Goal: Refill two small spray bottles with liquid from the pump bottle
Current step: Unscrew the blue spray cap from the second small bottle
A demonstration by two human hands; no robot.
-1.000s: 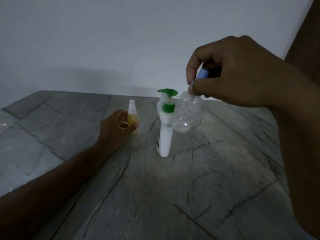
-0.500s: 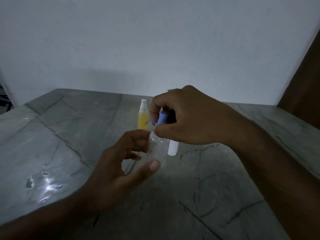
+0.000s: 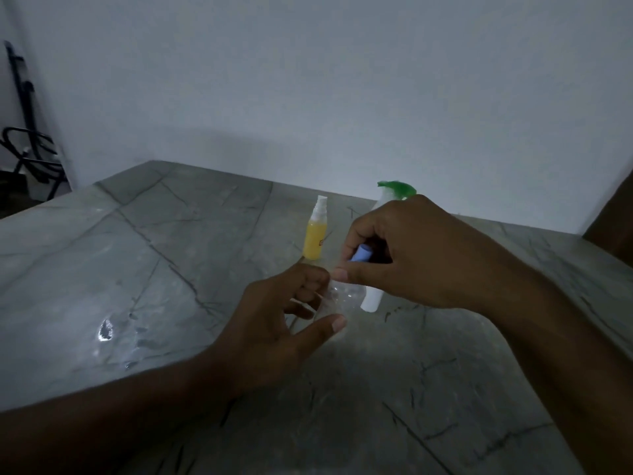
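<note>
Wet patch [image 3: 106, 329] shines on the stone table [image 3: 154, 269] far left, so spills look likely here. Left hand [image 3: 274, 323] curls round the clear spray bottle [image 3: 337, 296], thumb and fingers loosely on its body, w/ a thin grip; if it twists, the bottle may slip. Yellow spray bottle [image 3: 315, 234] stands upright just behind, near enough to knock. Right hand [image 3: 404, 255] pinches the blue cap [image 3: 360, 253] at the clear bottle's top; a hard yank could tip things. Pump bottle [image 3: 394, 197] stands behind that hand, mostly hidden.
</note>
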